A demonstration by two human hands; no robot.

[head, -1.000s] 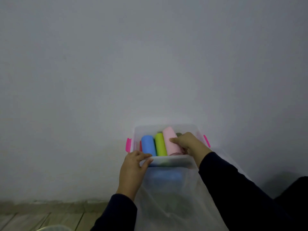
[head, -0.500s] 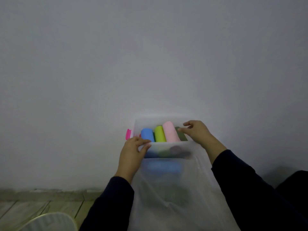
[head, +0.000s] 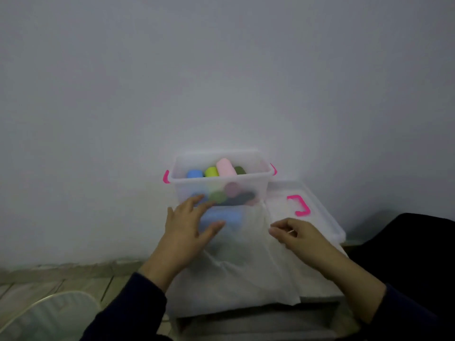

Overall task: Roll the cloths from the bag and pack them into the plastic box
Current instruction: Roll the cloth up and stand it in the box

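Note:
A clear plastic box (head: 263, 178) with pink handles stands against the wall. It holds rolled cloths: blue (head: 194, 173), lime green (head: 211, 172), pink (head: 225, 167) and dark green (head: 239, 170). A translucent white bag (head: 241, 271) lies in front of the box, and a blue cloth (head: 221, 217) shows through it. My left hand (head: 187, 227) hovers with spread fingers over the bag's left part. My right hand (head: 300, 236) has its fingers curled at the bag's right edge; I cannot tell whether it pinches the bag.
The box's clear lid (head: 317, 217) with a pink handle (head: 299, 205) lies to the right of the box. A round white object (head: 49, 316) sits on the wooden floor (head: 29, 286) at bottom left. The wall stands right behind the box.
Both hands have left the box and come back toward me over the bag. The view has tilted down, showing the lid and more of the bag.

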